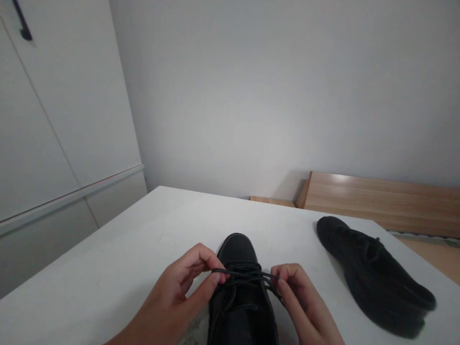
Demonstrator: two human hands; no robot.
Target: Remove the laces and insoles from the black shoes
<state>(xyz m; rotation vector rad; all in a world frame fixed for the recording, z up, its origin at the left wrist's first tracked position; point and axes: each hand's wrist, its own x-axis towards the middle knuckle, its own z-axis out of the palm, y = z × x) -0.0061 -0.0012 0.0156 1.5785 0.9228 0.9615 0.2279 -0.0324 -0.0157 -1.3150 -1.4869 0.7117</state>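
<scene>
A black lace-up shoe (239, 247) stands on the white table, its toe pointing away from me and its heel cut off by the bottom edge. Black shoelace (247, 275) strands run across its upper. On the left side, my left hand (190, 287) pinches a lace between thumb and forefinger. My right hand (298, 299) pinches lace on the opposite side, with a loose length hanging below its fingertips. Between both hands the strands stretch nearly straight over the shoe.
A second black shoe (373, 273) lies at the right of the white table (143, 235). Behind the table are a wooden headboard-like panel (377, 199) and a grey wall (230, 96). A white cabinet (64, 105) with a dark handle rises at left.
</scene>
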